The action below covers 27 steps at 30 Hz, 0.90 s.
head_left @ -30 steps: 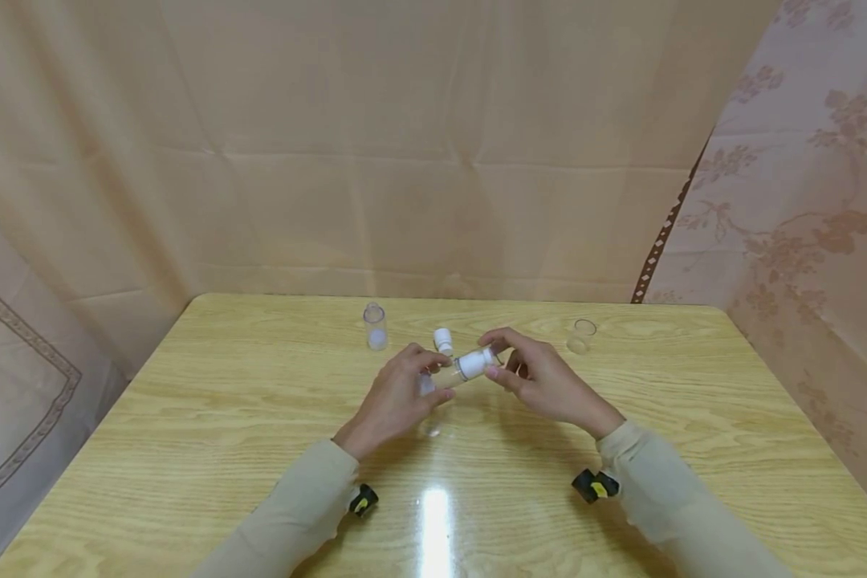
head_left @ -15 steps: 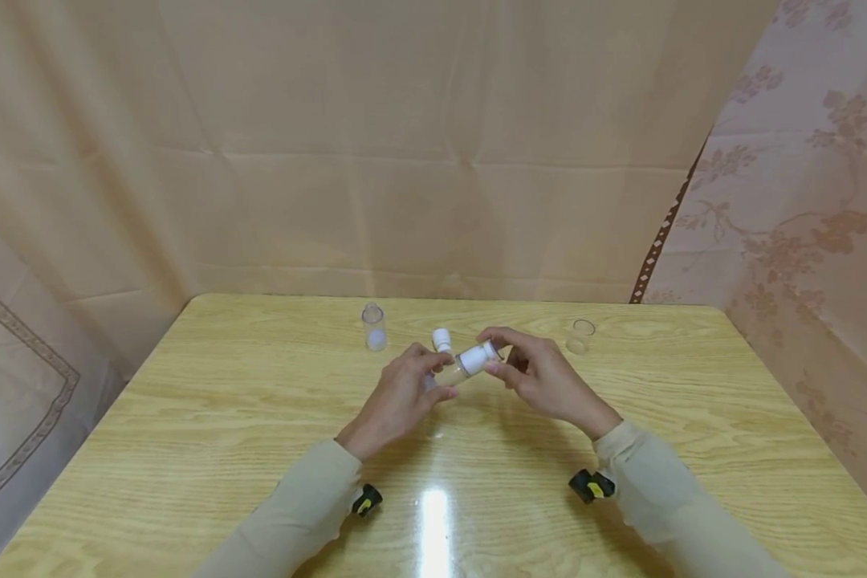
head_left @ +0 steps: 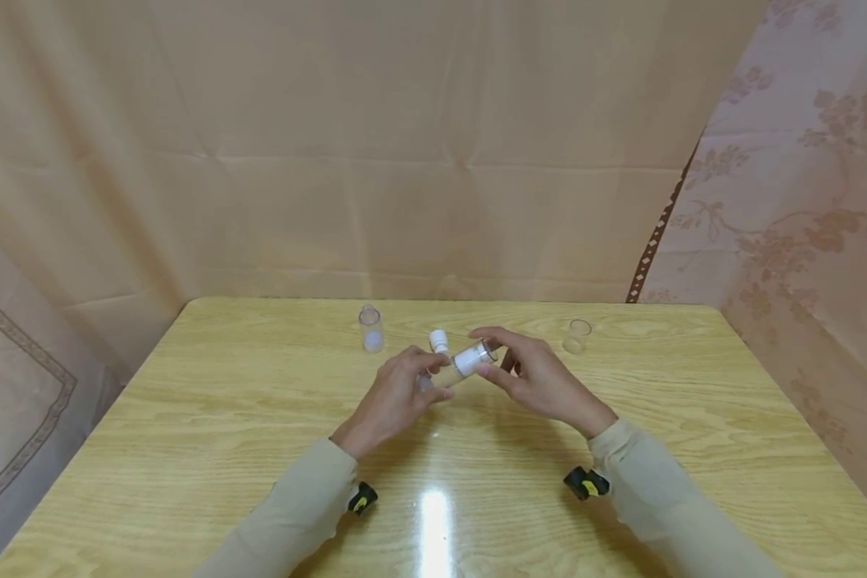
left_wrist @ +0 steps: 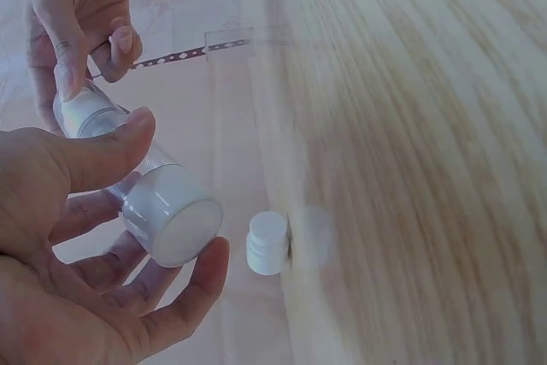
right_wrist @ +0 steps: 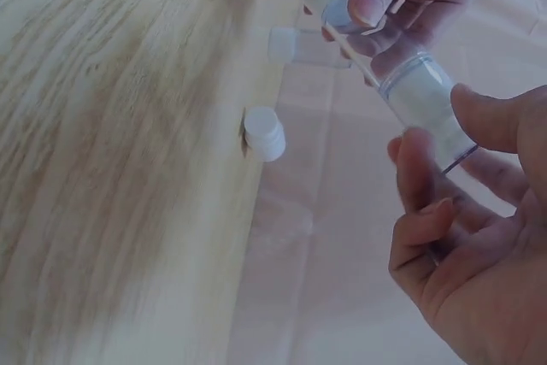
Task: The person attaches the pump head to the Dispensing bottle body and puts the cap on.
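In the head view my left hand holds a clear cylindrical bottle that tilts up to the right, above the table. Its rounded white base faces the left wrist camera, between thumb and fingers. The upper end carries a white collar section ending in a clear rim. My right hand pinches this upper end between thumb and fingers. From the right wrist view, the white section sits inside clear plastic; the fingers partly hide the end.
Behind the bottle stands a small white capped piece. Another clear bottle with a white bottom stands at the back left, and a clear open cap at the back right. A curtain hangs beyond the wooden table.
Both hands keep hold of the bottle and have shifted only slightly. A clear rim now shows at the upper end, where white nozzle-like plastic showed before.
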Available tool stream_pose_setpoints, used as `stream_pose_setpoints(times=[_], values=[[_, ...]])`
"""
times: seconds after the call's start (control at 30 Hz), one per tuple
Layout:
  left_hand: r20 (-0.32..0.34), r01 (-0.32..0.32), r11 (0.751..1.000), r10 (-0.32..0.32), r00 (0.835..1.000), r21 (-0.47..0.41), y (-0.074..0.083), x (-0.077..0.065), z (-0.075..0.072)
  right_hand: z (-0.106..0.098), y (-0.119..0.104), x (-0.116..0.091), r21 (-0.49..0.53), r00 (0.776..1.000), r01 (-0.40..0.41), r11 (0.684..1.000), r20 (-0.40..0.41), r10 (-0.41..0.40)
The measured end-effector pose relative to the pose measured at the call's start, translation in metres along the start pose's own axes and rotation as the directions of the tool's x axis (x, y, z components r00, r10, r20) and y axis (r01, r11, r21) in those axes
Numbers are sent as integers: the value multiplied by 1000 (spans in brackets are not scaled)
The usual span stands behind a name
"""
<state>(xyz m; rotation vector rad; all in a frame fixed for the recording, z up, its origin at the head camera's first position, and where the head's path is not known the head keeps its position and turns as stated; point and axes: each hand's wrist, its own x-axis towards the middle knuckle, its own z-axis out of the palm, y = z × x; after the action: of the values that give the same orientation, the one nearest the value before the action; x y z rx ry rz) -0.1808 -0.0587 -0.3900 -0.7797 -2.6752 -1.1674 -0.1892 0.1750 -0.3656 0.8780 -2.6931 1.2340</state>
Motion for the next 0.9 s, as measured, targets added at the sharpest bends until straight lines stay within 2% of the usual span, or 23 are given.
stream_pose_setpoints(times=[0.13, 0.3, 0.4, 0.6, 0.77, 0.9], values=[[-14, 22, 999, -22, 1000, -24, -5, 2, 3, -1, 4, -3, -51, 997, -72, 996, -20, 71], [-54, 67, 989, -74, 996, -129, -8, 11, 8, -4, 11, -11, -70, 990, -139, 988, -18, 138], [-55, 113, 969, -128, 990, -218, -7, 19, 11, -5, 14, -16, -77, 988, -151, 986, 2, 152], [-40, 192, 910, -221, 974, -368, -2, 38, 21, -7, 18, -23, -101, 988, -146, 984, 28, 149], [-44, 224, 878, -267, 963, -423, -1, 57, 33, -8, 22, -27, -121, 988, -137, 983, 50, 144], [-50, 236, 872, -284, 957, -429, 0, 73, 43, -7, 26, -29, -126, 987, -123, 984, 89, 135]])
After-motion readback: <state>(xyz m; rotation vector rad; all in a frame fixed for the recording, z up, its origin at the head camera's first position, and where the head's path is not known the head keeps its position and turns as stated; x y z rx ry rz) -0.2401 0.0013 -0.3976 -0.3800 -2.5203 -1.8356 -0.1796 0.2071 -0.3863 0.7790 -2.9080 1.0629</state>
